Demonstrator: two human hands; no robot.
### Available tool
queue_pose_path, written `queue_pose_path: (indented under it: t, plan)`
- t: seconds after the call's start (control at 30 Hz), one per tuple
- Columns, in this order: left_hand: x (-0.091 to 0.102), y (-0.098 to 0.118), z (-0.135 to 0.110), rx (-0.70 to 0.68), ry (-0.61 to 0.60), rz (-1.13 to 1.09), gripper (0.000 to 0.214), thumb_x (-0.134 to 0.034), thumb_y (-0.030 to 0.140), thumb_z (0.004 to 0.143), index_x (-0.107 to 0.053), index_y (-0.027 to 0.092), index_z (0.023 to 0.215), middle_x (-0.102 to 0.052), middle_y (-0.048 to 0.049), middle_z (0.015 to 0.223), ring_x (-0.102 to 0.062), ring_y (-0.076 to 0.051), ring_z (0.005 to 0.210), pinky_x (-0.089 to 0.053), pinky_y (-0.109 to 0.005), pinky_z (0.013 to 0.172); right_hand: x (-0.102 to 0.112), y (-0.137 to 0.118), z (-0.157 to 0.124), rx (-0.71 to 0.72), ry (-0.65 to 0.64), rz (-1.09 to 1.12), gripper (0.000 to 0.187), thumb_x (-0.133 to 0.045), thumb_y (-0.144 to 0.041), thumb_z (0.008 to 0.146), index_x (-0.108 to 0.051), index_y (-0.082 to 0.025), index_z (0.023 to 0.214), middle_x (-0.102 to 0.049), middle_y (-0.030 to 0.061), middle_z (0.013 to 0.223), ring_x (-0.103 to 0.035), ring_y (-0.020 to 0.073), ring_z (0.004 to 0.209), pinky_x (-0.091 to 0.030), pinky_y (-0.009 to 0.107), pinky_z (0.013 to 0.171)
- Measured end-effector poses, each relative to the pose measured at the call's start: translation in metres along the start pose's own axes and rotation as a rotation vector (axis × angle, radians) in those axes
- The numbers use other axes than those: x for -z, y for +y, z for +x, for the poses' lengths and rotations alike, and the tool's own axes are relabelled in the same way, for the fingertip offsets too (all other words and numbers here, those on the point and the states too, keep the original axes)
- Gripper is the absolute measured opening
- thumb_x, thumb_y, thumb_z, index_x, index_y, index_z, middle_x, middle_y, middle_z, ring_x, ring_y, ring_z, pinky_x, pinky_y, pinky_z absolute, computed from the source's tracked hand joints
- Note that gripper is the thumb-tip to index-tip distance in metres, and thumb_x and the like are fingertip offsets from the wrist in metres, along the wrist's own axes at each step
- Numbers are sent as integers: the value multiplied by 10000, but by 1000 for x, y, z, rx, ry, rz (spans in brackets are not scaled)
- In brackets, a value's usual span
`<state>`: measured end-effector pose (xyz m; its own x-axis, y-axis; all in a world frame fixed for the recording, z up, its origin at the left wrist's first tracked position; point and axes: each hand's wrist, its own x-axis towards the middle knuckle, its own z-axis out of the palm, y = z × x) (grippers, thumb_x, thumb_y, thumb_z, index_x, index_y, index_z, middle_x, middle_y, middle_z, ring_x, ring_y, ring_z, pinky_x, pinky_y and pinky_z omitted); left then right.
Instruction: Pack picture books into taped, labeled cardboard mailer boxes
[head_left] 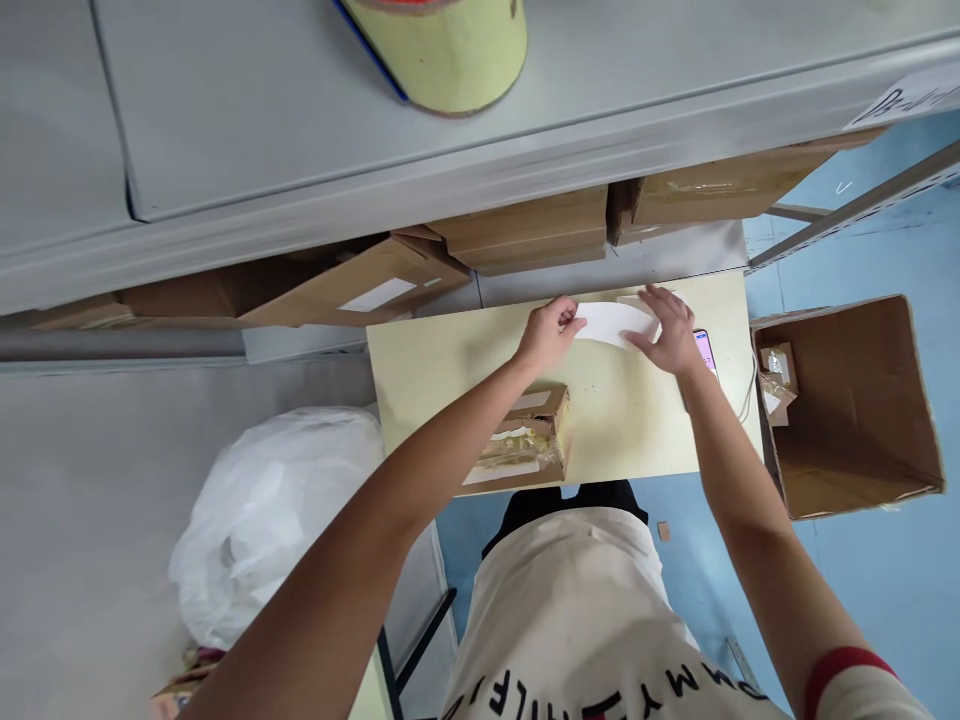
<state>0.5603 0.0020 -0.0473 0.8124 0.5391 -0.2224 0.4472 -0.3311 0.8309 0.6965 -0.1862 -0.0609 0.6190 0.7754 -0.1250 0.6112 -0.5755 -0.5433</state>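
Note:
A white paper strip (611, 322), slightly curved, stretches between my two hands above the cream table (600, 400). My left hand (550, 335) pinches its left end between thumb and fingers. At the other end, my right hand (670, 330) has its thumb on the lower edge and its fingers by the upper edge, gripping the strip. A phone (705, 352) with a lit screen lies partly under my right wrist. Below my left forearm sits a taped cardboard box (551, 440) with white labels, partly covered by the arm.
An open carton (855, 410) holding small packets stands right of the table. Cardboard boxes (525, 225) line the shelf behind it. A grey upper shelf (262, 130) carries a yellow tape roll (465, 55). A white plastic bag (277, 510) is at left.

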Motion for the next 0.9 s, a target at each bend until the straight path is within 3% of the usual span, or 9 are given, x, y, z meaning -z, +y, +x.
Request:
queue_pose_path:
  t: [0.1,0.23,0.3,0.37,0.47,0.57,0.67,0.8,0.9]
  plan:
    - [19,-5,-2,-10,34,21,171,-644,251,784,-490,211,720,-576,31,700,-545,-120,680,-456,-240,688,13,11,14,168,-119,213,440,-582,-564,865,-699,-225,1121,-661,111,1294,-547,317,1273,-429,503,1049]
    - [29,-19,2,31,65,19,76,-604,244,831,-555,201,869,-636,-3,795,-607,-142,742,-495,-274,742,17,11,19,244,-153,398,468,-513,-628,889,-737,-229,985,-745,92,1101,-602,292,1222,-479,463,1010]
    - [26,-18,0,12,124,69,220,-605,244,846,-571,188,1056,-674,-64,975,-643,-184,919,-504,-325,858,17,6,18,255,-164,429,506,-501,-665,879,-744,-226,947,-756,93,1047,-618,290,1197,-486,451,1001]
    - [19,-9,-5,-62,181,145,473,-661,289,828,-511,174,1261,-616,-138,1246,-567,-256,1199,-445,-400,1021,18,1,18,247,-167,440,524,-500,-688,869,-746,-230,931,-754,93,1041,-628,285,1174,-489,446,995]
    - [-3,16,-16,-219,45,183,763,-748,398,769,-417,170,1418,-454,-168,1482,-384,-325,1403,-336,-463,1144,21,-5,18,257,-159,456,504,-512,-685,865,-747,-242,919,-752,88,1041,-629,277,1165,-485,448,1004]
    - [-26,35,-21,-246,-159,71,651,-671,391,845,-456,195,1427,-536,-127,1439,-520,-279,1304,-419,-404,1086,21,-7,18,304,-153,463,482,-526,-674,863,-750,-249,898,-756,86,1012,-634,276,1158,-487,450,1005]
    - [-34,38,-15,-133,-142,-22,397,-517,273,939,-590,186,1320,-678,-96,1267,-655,-218,1100,-497,-331,961,21,1,17,295,-159,451,444,-529,-638,879,-751,-257,933,-752,84,1043,-624,279,1182,-489,454,1003]
    - [-9,30,-2,-59,17,19,284,-494,197,927,-711,158,1105,-746,-80,1082,-682,-198,967,-505,-294,884,31,21,14,192,-57,301,399,-543,-550,891,-733,-230,1035,-714,109,1159,-599,306,1205,-462,496,1007]
    - [22,28,3,-83,33,83,252,-502,195,914,-710,156,1050,-747,-61,991,-666,-172,873,-497,-265,814,42,24,16,35,124,32,588,-566,-590,854,-610,-188,1281,-555,162,1405,-428,372,1366,-344,593,1059]
